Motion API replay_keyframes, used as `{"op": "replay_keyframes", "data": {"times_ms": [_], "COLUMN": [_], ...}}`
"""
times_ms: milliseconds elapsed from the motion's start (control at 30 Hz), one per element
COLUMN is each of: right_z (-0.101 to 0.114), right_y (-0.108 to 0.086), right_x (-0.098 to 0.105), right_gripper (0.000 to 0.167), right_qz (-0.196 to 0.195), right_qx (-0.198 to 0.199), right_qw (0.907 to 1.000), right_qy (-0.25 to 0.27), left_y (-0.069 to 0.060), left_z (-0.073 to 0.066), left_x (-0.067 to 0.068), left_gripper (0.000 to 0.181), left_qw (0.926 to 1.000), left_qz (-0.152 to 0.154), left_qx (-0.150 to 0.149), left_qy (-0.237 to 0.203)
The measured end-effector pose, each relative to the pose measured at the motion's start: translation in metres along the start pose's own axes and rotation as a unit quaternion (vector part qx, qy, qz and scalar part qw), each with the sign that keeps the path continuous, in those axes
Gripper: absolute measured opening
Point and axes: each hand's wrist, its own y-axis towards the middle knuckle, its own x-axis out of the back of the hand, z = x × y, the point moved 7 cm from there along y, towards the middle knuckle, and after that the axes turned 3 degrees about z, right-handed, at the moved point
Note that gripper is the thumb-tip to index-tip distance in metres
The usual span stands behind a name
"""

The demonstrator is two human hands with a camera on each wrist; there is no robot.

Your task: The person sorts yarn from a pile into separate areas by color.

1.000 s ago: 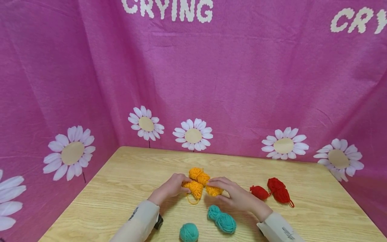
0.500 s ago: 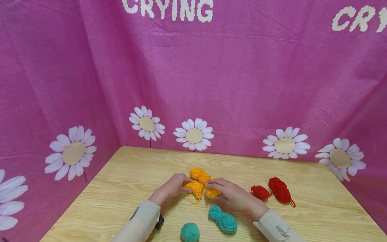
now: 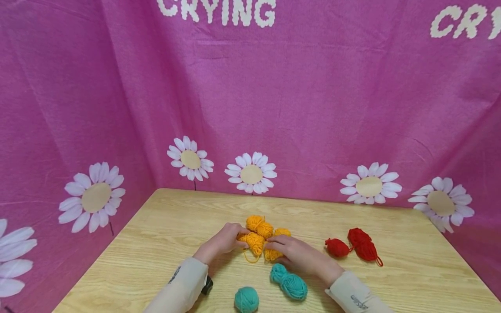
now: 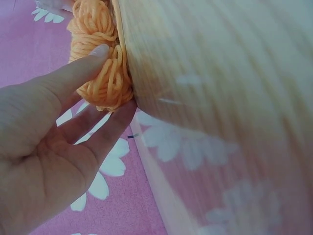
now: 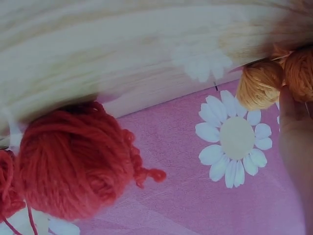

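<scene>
In the head view, my left hand (image 3: 222, 241) grips the left orange-yellow yarn skein (image 3: 254, 244), which has a loose tail loop. The left wrist view shows the thumb on that skein (image 4: 105, 81) and fingers curled against its end. My right hand (image 3: 303, 255) holds another orange-yellow skein (image 3: 272, 254), its fingers lying across the middle and its far end showing beyond them. Between and behind these two sits a third orange-yellow skein (image 3: 259, 226). In the right wrist view, only part of the right hand (image 5: 298, 142) appears, beside orange-yellow yarn (image 5: 261, 84).
On the wooden table (image 3: 188, 208), a teal yarn ball (image 3: 247, 299) and a teal skein (image 3: 289, 282) lie nearer to me. To the right are a small red yarn ball (image 3: 337, 247) and a red skein (image 3: 364, 245). A pink daisy-printed cloth (image 3: 305, 108) hangs behind.
The right-hand skein has turned lengthwise and moved slightly left, so its far end now shows past my fingers. My right hand has shifted slightly left. The left hand stays almost still.
</scene>
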Motion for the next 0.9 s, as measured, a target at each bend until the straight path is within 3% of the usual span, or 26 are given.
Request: {"op": "replay_keyframes", "data": {"times_ms": [367,667,767,900], "right_z": [-0.001,-0.004,-0.005,-0.005], "right_y": [0.0,0.0,-0.001,0.0], "right_x": [-0.003,-0.001,-0.003,-0.003], "right_gripper": [0.039,0.04,0.041,0.04], "right_qz": [0.004,-0.004,0.001,0.002], "right_qx": [-0.006,-0.005,-0.01,-0.008], "right_qw": [0.9998,1.0,0.9999,0.9999], "right_qy": [0.016,0.007,0.009,0.012], "left_y": [-0.001,-0.006,-0.012,-0.023], "left_z": [0.001,0.003,0.003,0.003], "left_x": [-0.002,-0.001,0.002,0.009], "left_gripper": [0.035,0.046,0.049,0.049], "left_qw": [0.9999,0.9992,0.9983,0.9977], "left_qz": [0.002,0.007,-0.003,-0.033], "left_qx": [-0.011,0.02,0.025,0.009], "left_qy": [-0.004,-0.033,-0.053,-0.059]}}
